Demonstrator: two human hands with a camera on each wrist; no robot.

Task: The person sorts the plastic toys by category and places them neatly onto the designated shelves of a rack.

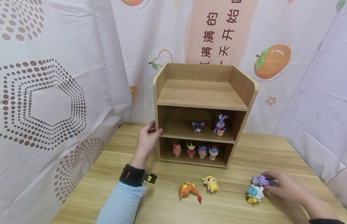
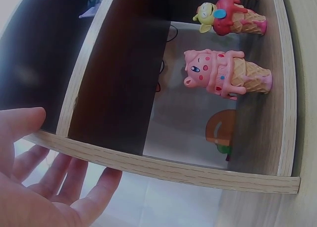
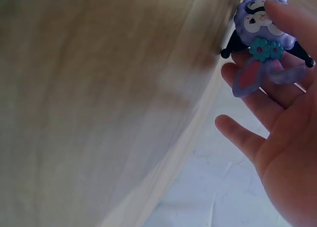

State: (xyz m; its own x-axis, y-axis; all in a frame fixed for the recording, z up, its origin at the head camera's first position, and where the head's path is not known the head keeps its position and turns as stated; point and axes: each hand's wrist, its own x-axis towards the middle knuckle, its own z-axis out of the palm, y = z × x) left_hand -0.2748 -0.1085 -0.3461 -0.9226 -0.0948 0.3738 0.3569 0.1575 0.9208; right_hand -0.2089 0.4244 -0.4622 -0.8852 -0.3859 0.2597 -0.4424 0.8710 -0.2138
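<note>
I've got the right hand (image 1: 289, 189) part-closed by the tabletop's (image 1: 232, 213) right edge, purple figurine (image 1: 259, 180) pinched, thumb over its front, fingers behind, little finger stuck out. My left hand (image 1: 146, 140) grips the wooden shelf's (image 1: 201, 91) left panel, thumb inside, fingers outside and only loosely bent. White-and-teal figurine (image 1: 256, 192) just beside the purple one, toward the near edge. Nearer the tabletop's middle I see a yellow figurine (image 1: 211, 183) and an orange figurine (image 1: 187, 189), both lying down. Shelf stands toward the far edge. Middle compartment: dark purple figurine (image 1: 197, 127), purple rabbit (image 1: 219, 125) near the right wall. Bottom compartment, left to right: pink figurine (image 1: 177, 150), red figurine (image 1: 191, 151), two blue figurines (image 1: 202, 151), all upright.
</note>
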